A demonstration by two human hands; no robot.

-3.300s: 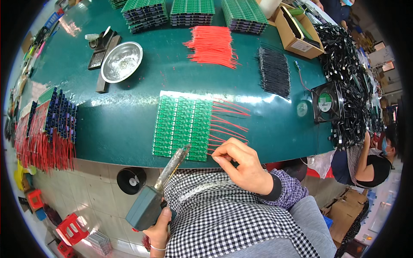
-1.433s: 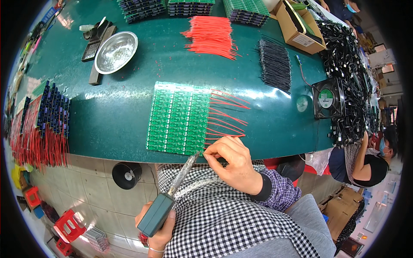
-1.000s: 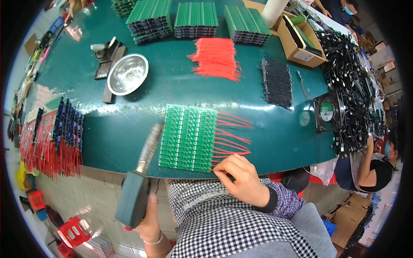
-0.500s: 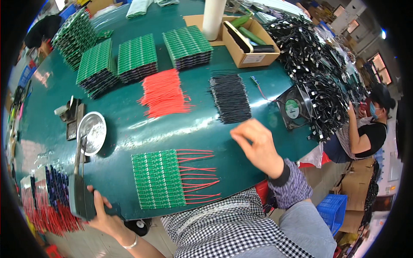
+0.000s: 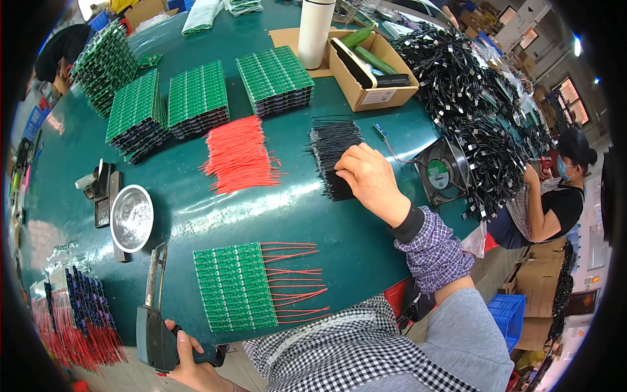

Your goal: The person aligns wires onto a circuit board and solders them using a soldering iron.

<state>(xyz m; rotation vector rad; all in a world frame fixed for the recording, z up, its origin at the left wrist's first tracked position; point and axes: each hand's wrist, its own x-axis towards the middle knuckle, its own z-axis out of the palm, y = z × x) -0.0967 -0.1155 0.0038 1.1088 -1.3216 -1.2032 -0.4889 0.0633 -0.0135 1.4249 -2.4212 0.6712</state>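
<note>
Left hand (image 5: 189, 356) clamped on soldering gun (image 5: 153, 336); right hand (image 5: 373, 176) at black wires (image 5: 334, 138), cannot tell if pinched. Advise: separate one wire, tip clear of circuit-board panel (image 5: 235, 287).

The head-worn fisheye looks down and forward across the green worktable (image 5: 366, 261). A checked apron (image 5: 339, 353) lies nearest, along the lower edge.
</note>
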